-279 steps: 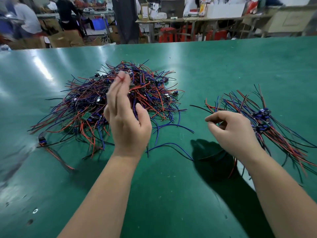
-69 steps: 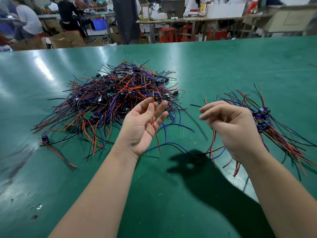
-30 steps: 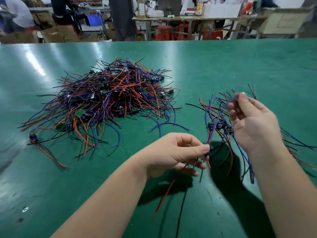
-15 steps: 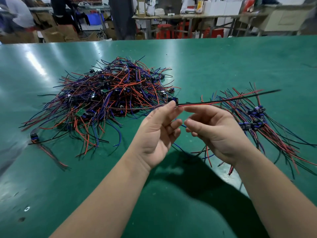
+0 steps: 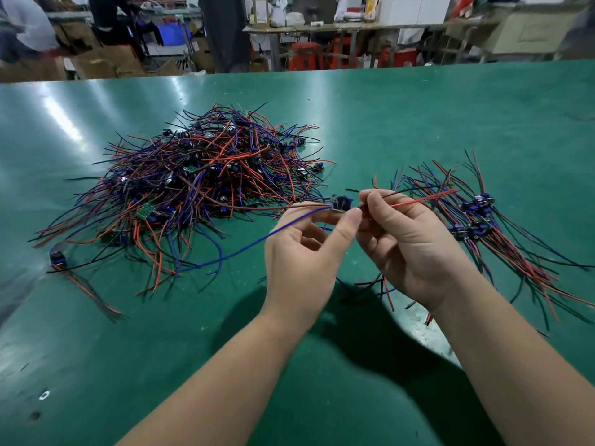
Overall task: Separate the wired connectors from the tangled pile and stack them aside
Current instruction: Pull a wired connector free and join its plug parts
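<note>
The work surface is a green table (image 5: 418,117). Two groups of wired connectors lie on it, well apart.

1. Tangled pile (image 5: 206,175): it lies left of centre, on the far side of the hands. Red, blue and black leads cross in every direction, with small dark connector bodies and green boards scattered among them.
2. Sorted stack (image 5: 489,230): it lies at the right. The leads run roughly parallel and the blue connector bodies are grouped near the middle.
3. Stray connector (image 5: 58,257): it lies alone near the left edge, apart from the pile.

Both hands are raised above the table, between the pile and the stack.

- The left hand (image 5: 304,255) pinches a single connector (image 5: 341,201) between thumb and forefinger. The remaining fingers are loosely curled.
- A blue wire (image 5: 257,244) trails from the connector down and to the left, toward the near edge of the pile. A duller reddish lead runs leftward from it into the pile.
- The right hand (image 5: 410,249) touches the left hand at the fingertips. Its fingers are curled, and they pinch a red wire (image 5: 425,197) and a black wire (image 5: 415,190) close to the connector. Both wires extend to the right, above the sorted stack.

Beyond the table stand cardboard boxes (image 5: 103,61), a workbench (image 5: 370,27) and red stools (image 5: 306,56).
</note>
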